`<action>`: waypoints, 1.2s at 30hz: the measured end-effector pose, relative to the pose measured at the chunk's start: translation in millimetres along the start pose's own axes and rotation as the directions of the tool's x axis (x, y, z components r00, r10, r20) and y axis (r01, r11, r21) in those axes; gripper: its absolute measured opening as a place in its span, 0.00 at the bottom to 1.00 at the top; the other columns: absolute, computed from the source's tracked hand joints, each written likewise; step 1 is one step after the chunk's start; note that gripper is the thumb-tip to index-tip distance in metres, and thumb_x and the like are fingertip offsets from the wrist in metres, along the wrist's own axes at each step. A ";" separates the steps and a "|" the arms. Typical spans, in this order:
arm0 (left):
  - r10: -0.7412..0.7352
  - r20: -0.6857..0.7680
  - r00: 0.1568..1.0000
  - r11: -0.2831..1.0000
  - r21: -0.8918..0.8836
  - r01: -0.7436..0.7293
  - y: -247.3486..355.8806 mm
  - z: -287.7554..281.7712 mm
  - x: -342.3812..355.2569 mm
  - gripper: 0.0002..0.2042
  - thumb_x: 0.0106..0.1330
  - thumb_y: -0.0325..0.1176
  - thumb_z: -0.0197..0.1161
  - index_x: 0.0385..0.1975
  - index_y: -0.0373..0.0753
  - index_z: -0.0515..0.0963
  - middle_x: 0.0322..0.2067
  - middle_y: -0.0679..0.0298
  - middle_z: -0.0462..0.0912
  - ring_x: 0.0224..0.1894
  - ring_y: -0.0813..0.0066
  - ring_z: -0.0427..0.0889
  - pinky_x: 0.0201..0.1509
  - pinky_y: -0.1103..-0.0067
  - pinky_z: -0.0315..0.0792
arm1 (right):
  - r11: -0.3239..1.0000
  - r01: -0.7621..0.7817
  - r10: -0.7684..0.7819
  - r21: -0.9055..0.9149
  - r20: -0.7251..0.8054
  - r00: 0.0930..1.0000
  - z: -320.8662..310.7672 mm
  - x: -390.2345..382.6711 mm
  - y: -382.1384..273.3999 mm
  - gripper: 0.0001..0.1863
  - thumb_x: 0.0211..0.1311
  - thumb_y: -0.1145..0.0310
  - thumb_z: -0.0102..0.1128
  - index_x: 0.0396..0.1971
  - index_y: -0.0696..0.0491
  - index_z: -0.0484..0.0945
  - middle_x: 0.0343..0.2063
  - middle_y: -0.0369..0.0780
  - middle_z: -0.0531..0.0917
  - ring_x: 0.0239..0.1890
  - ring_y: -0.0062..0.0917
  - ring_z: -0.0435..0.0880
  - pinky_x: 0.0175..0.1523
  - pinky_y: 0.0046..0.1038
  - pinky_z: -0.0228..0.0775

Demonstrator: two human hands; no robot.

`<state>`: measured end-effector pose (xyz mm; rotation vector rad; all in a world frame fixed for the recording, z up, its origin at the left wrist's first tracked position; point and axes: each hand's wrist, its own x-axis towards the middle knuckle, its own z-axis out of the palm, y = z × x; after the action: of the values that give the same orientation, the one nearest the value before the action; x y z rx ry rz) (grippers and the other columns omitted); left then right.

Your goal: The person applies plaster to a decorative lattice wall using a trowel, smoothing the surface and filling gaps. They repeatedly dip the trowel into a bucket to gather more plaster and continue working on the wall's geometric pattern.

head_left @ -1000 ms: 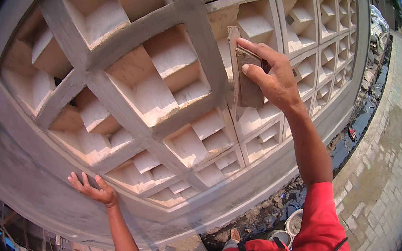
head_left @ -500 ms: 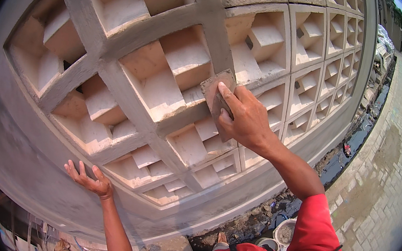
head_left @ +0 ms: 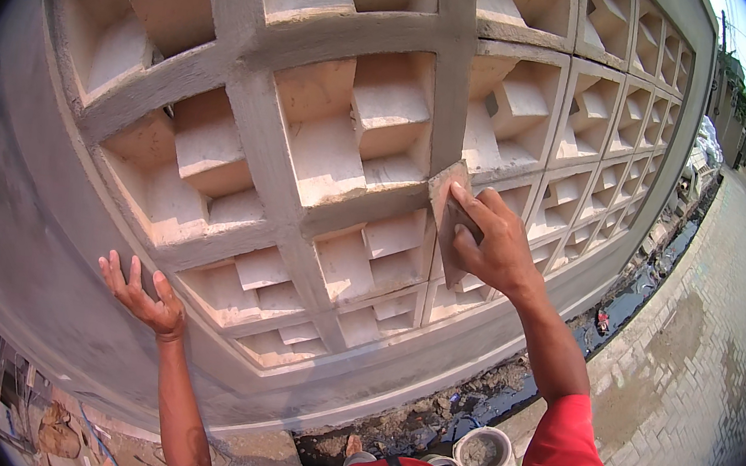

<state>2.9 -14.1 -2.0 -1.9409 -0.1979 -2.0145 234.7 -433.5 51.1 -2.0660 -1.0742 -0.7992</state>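
In my right hand (head_left: 501, 252) is a flat rectangular plastering trowel (head_left: 447, 241), stained with grey-brown mortar. My fingers grip it from behind, and its handle is mostly hidden by them. The blade stands upright near the crossing of two grey mortar strips (head_left: 451, 104) between pale hollow vent blocks (head_left: 315, 134). Whether its full face touches the strip, I cannot tell. Lower left, my left hand (head_left: 147, 299) is empty with fingers spread, at the smooth grey plastered border (head_left: 43, 223) below the block panel.
A round bucket (head_left: 483, 452) of grey mortar stands near my body, below the wall. A ditch with dark water (head_left: 501, 397) and rubble runs along the wall's foot. Beyond it lies a paved lane (head_left: 680, 360). Sticks and debris (head_left: 60, 432) lie at lower left.
My view has turned, tilting the wall in the picture. The trowel in my right hand has shifted slightly down and right along the mortar strip. My left hand stays by the border.
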 end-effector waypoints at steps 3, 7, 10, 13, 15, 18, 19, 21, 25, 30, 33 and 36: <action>-0.003 -0.020 1.000 1.000 -0.021 0.002 1.3 -1.2 5.4 0.17 0.68 0.30 0.52 0.55 0.32 0.70 0.64 0.47 0.64 0.70 0.44 0.56 0.71 0.52 0.52 | 0.921 -0.032 0.056 0.388 -0.050 0.997 -38.1 4.7 15.9 0.31 0.48 0.79 0.52 0.59 0.57 0.73 0.41 0.45 0.80 0.46 0.29 0.79 0.56 0.25 0.66; -0.005 -0.011 1.000 0.999 -0.035 0.005 0.9 -0.2 3.8 0.17 0.68 0.29 0.51 0.55 0.32 0.70 0.64 0.48 0.64 0.70 0.44 0.56 0.71 0.52 0.52 | 0.653 -0.146 0.202 0.743 0.015 0.979 -60.3 43.0 42.6 0.29 0.55 0.77 0.51 0.60 0.65 0.69 0.54 0.44 0.77 0.55 0.24 0.74 0.61 0.23 0.62; 0.002 -0.011 1.000 0.999 -0.051 -0.002 0.7 1.3 3.5 0.17 0.68 0.29 0.51 0.55 0.32 0.70 0.64 0.48 0.64 0.70 0.44 0.56 0.71 0.52 0.51 | 0.602 -0.133 0.185 0.787 0.024 0.982 -64.3 61.9 43.4 0.29 0.55 0.76 0.52 0.61 0.65 0.69 0.55 0.44 0.77 0.55 0.24 0.75 0.60 0.23 0.64; 0.008 -0.016 1.000 0.999 -0.053 -0.009 -1.7 1.0 3.7 0.17 0.67 0.28 0.52 0.55 0.33 0.70 0.64 0.48 0.64 0.70 0.44 0.56 0.71 0.52 0.51 | 0.608 -0.123 0.211 0.784 -0.010 0.977 -63.3 62.0 28.6 0.29 0.54 0.75 0.53 0.60 0.64 0.70 0.54 0.44 0.77 0.53 0.24 0.76 0.58 0.23 0.66; 0.003 -0.006 1.000 0.999 -0.034 -0.003 -2.3 0.1 4.2 0.17 0.67 0.28 0.52 0.55 0.33 0.70 0.64 0.48 0.64 0.70 0.44 0.56 0.71 0.52 0.51 | 0.660 -0.127 0.231 0.740 -0.039 0.972 -49.3 39.8 11.7 0.30 0.54 0.75 0.55 0.60 0.62 0.71 0.52 0.43 0.78 0.50 0.23 0.77 0.56 0.24 0.68; -0.005 0.011 1.000 0.999 -0.034 0.006 -2.5 -3.7 0.0 0.17 0.67 0.28 0.52 0.55 0.33 0.70 0.64 0.48 0.64 0.70 0.45 0.55 0.71 0.52 0.51 | 0.986 -0.073 0.091 0.149 -0.115 0.989 -10.8 0.2 -18.0 0.30 0.50 0.76 0.59 0.59 0.55 0.74 0.36 0.42 0.78 0.38 0.27 0.79 0.46 0.27 0.72; -0.003 0.001 1.000 0.999 -0.045 0.003 -1.9 -1.1 2.2 0.17 0.67 0.28 0.52 0.55 0.32 0.70 0.64 0.48 0.64 0.70 0.45 0.55 0.71 0.52 0.51 | 0.998 -0.061 0.057 -0.024 -0.135 0.989 -2.5 -6.2 -24.9 0.30 0.50 0.77 0.61 0.59 0.54 0.75 0.31 0.43 0.75 0.34 0.29 0.79 0.42 0.28 0.72; -0.010 0.000 1.000 0.999 -0.050 0.010 -1.1 -1.2 3.1 0.16 0.67 0.29 0.52 0.53 0.34 0.70 0.64 0.47 0.65 0.70 0.44 0.56 0.71 0.51 0.51 | 0.998 -0.011 -0.006 -0.069 -0.249 0.969 7.5 -0.5 -24.1 0.30 0.50 0.75 0.62 0.58 0.53 0.75 0.29 0.42 0.72 0.28 0.33 0.76 0.36 0.33 0.71; -0.015 0.003 1.000 0.997 -0.071 0.015 -1.4 -0.3 3.7 0.17 0.67 0.28 0.52 0.55 0.32 0.70 0.64 0.48 0.64 0.71 0.45 0.54 0.72 0.51 0.50 | 0.982 -0.077 0.025 -0.170 -0.290 0.957 28.0 14.4 -19.2 0.30 0.51 0.75 0.62 0.59 0.50 0.74 0.29 0.42 0.70 0.28 0.34 0.75 0.33 0.35 0.70; -0.015 0.013 1.000 0.997 -0.074 0.016 -2.4 1.4 -2.2 0.17 0.67 0.29 0.52 0.55 0.33 0.70 0.64 0.48 0.64 0.71 0.44 0.54 0.71 0.51 0.50 | 0.974 -0.130 0.103 -0.188 -0.149 0.984 76.8 -46.9 -1.8 0.31 0.50 0.75 0.63 0.59 0.51 0.74 0.27 0.43 0.71 0.31 0.35 0.77 0.34 0.36 0.72; -0.009 0.009 1.000 0.997 -0.072 0.010 -4.8 0.0 -1.0 0.16 0.67 0.29 0.52 0.54 0.33 0.71 0.64 0.48 0.64 0.71 0.44 0.54 0.71 0.51 0.50 | 0.981 -0.182 0.170 -0.065 -0.165 0.972 69.4 -69.5 -4.4 0.30 0.51 0.75 0.62 0.59 0.53 0.74 0.28 0.44 0.74 0.31 0.36 0.78 0.36 0.35 0.73; -0.014 0.007 1.000 0.998 -0.068 0.015 -4.2 -1.6 0.2 0.16 0.66 0.29 0.53 0.53 0.34 0.71 0.64 0.47 0.64 0.70 0.43 0.54 0.71 0.50 0.50 | 0.979 -0.173 0.199 0.107 -0.322 0.926 59.5 -54.4 -7.9 0.29 0.52 0.76 0.60 0.59 0.55 0.74 0.31 0.46 0.77 0.32 0.36 0.80 0.38 0.34 0.73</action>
<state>0.1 -10.7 -1.3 -1.9931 -0.1472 -2.0496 214.6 -407.9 -23.1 -1.8516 -0.7005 -0.9515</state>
